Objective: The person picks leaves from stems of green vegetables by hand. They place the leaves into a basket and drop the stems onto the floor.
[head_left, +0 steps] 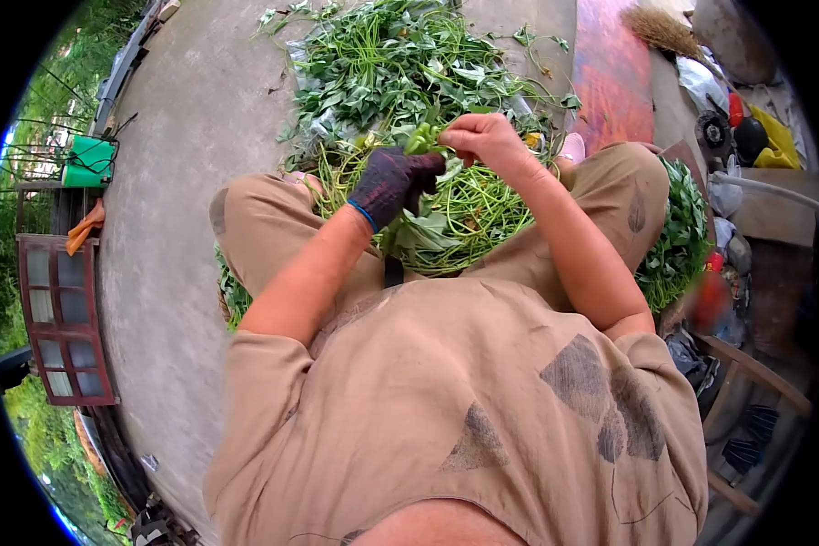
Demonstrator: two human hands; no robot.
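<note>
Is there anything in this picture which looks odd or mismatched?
Yes, slightly: only the left hand wears a dark, blue-cuffed fabric glove; the right hand is bare, so the hands look mismatched.

Leaf pile [382,68] lies beyond stems [484,221] between the knees [635,173]

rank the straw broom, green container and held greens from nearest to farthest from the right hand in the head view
1. Held greens: at the gloved left hand, just left of the right hand.
2. Straw broom: upper right.
3. Green container: far left.
</note>
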